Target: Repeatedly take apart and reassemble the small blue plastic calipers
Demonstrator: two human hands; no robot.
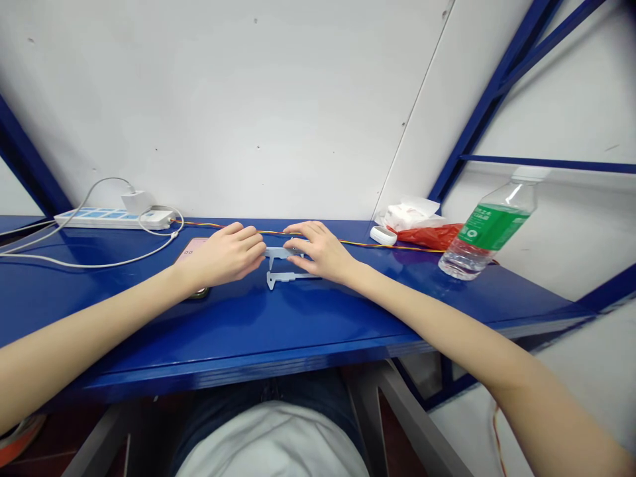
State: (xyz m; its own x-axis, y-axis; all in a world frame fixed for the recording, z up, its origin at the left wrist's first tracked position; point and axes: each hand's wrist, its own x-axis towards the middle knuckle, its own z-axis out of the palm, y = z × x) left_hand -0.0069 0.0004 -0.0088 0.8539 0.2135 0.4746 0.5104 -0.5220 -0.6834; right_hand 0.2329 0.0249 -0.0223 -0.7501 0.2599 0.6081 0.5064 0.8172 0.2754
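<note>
Over the blue desk [308, 318], a light grey vernier caliper [276, 254] is held level between my two hands, one jaw pointing down. My left hand [226, 254] is closed around its left end, which the fingers hide. From the right, my right hand [320, 252] grips the caliper with bent fingers above and the thumb below. A second, similar caliper [285, 277] lies on the desk just beneath, partly covered by my right hand. Beside my left wrist rests a phone [195, 244] with a pinkish screen, partly hidden under the forearm.
A white power strip [112, 218] with a charger [138, 201] and a looping white cable [124, 260] is at the back left. Toward the right are a tissue pack [412, 215], a red plastic bag [430, 235], a small white device [383, 236] and a tilted water bottle [489, 228].
</note>
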